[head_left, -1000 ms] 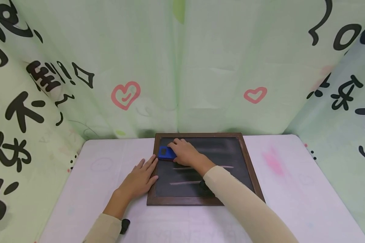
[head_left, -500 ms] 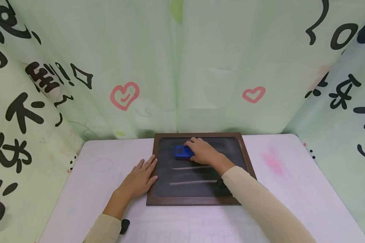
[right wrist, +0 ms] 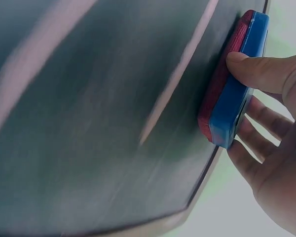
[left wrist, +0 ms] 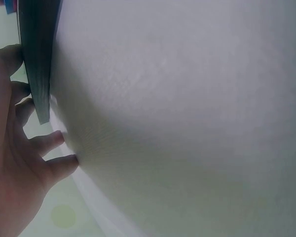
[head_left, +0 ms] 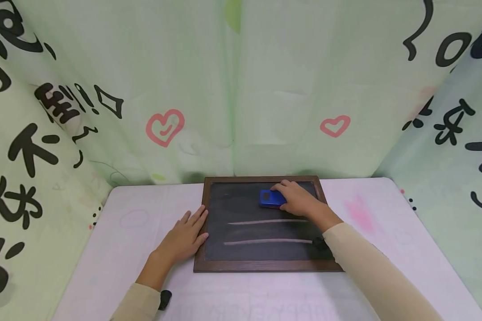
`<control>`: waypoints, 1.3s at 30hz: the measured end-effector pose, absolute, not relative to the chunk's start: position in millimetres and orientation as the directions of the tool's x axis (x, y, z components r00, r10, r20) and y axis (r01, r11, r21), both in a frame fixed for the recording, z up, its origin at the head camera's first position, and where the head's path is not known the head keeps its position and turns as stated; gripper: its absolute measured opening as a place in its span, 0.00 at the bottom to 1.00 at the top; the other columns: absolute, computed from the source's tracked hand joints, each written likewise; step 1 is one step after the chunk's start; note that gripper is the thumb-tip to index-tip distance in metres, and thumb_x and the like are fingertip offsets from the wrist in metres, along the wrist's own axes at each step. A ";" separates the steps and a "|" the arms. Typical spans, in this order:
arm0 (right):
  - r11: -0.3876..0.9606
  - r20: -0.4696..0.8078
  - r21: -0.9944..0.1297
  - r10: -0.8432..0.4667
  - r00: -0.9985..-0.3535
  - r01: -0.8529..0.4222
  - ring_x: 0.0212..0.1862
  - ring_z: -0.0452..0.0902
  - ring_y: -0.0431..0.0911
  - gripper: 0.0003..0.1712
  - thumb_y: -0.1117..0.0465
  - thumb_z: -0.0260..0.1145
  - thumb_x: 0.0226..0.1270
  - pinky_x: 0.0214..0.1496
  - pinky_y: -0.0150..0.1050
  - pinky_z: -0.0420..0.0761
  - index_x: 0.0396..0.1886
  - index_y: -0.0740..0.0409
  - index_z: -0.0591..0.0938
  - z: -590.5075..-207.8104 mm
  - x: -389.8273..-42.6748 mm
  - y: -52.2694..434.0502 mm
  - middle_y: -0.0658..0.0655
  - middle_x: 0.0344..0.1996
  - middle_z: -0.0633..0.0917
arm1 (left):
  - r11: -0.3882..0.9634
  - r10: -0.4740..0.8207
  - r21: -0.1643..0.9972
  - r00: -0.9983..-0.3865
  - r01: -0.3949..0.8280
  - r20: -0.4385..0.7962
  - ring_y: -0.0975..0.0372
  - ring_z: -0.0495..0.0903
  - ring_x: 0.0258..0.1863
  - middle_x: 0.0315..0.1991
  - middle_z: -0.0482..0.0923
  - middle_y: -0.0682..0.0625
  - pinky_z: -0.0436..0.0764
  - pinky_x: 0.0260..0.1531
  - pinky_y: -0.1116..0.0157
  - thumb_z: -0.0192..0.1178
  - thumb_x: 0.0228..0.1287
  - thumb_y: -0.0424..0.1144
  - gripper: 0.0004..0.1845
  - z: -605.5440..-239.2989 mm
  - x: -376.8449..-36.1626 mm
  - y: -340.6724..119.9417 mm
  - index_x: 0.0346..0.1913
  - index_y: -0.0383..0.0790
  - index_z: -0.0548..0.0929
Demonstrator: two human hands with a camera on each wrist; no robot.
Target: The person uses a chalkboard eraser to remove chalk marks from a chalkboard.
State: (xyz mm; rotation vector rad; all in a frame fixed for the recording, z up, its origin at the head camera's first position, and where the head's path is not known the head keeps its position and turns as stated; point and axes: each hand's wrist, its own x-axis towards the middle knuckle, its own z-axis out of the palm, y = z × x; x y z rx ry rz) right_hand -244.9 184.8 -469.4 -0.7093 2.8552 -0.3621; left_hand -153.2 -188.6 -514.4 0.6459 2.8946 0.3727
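A small blackboard (head_left: pixel 241 253) in a brown wooden frame lies on the table. Two pink chalk lines cross its lower half; the lower chalk line (head_left: pixel 265 241) reaches the right wrist. My right hand (head_left: pixel 301 199) grips a blue chalkboard eraser (head_left: pixel 268 198) near the board's upper right. In the right wrist view the eraser (right wrist: pixel 237 89) shows a red felt side against the board, with the thumb on one side and fingers behind. My left hand (head_left: pixel 186 234) rests on the board's left edge, fingers extended, and touches the frame (left wrist: pixel 38 59) in the left wrist view.
The pale table (head_left: pixel 136 227) extends around the board. Behind and beside it hangs a light green curtain (head_left: pixel 273 98) with black characters and pink hearts. A pink smudge (head_left: pixel 361 214) marks the table at right.
My right hand has slid the eraser from the board's left edge toward the right across its upper part. The left hand has stayed in place.
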 end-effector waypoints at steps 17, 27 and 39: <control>0.865 -0.053 -0.327 -0.418 -0.907 -0.380 0.64 0.73 0.68 0.33 0.71 0.74 0.60 0.65 0.65 0.75 0.67 0.62 0.78 -470.5 -240.6 244.9 0.70 0.62 0.77 | 0.878 0.429 0.276 -0.898 0.391 -0.093 0.37 0.55 0.80 0.85 0.48 0.48 0.66 0.71 0.35 0.49 0.82 0.54 0.36 -516.5 -151.3 -191.6 0.83 0.43 0.55; 0.867 -0.058 -0.325 -0.417 -0.907 -0.378 0.63 0.73 0.69 0.33 0.71 0.74 0.61 0.65 0.66 0.75 0.67 0.64 0.78 -470.2 -241.0 252.8 0.71 0.62 0.77 | 0.871 0.439 0.284 -0.895 0.401 -0.081 0.37 0.56 0.80 0.85 0.48 0.47 0.65 0.71 0.35 0.49 0.82 0.53 0.36 -513.8 -150.8 -189.1 0.83 0.42 0.55; 0.875 -0.067 -0.316 -0.406 -0.911 -0.367 0.61 0.74 0.69 0.34 0.64 0.77 0.61 0.62 0.65 0.77 0.67 0.64 0.78 -466.8 -236.2 240.7 0.72 0.61 0.77 | 0.874 0.436 0.277 -0.896 0.399 -0.084 0.38 0.55 0.80 0.85 0.47 0.48 0.64 0.72 0.35 0.48 0.82 0.54 0.36 -512.9 -150.6 -188.8 0.83 0.42 0.54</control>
